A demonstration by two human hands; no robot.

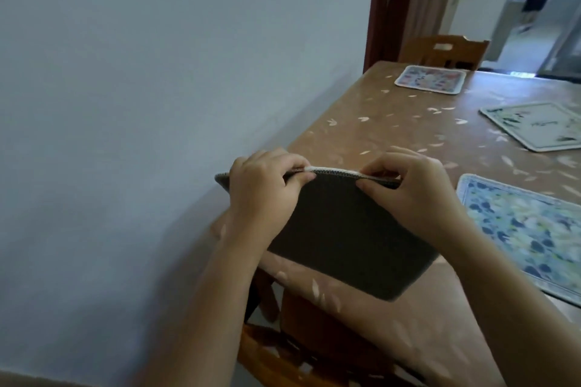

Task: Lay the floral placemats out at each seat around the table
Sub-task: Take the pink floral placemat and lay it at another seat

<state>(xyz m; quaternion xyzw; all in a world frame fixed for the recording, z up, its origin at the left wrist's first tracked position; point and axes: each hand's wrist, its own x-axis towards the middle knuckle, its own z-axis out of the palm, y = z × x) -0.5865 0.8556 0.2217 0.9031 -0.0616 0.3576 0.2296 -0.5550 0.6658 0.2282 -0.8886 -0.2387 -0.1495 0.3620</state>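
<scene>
I hold a placemat point(349, 229) above the table's near left corner, its dark grey underside toward me and its white stitched top edge between my fingers. My left hand point(267, 185) pinches that edge on the left, my right hand point(415, 185) on the right. Its floral face is hidden. Three placemats lie flat on the brown table point(377, 126): a blue-and-white floral one point(528, 236) at the near right, a pale green one point(534, 124) further right, and a pink-patterned one point(430, 79) at the far end.
A wooden chair point(298, 352) is tucked in under the near left corner, and another chair point(443, 50) stands at the far end. A white wall runs close along the table's left side. Behind is a doorway point(393, 3), with a person far off at the upper right.
</scene>
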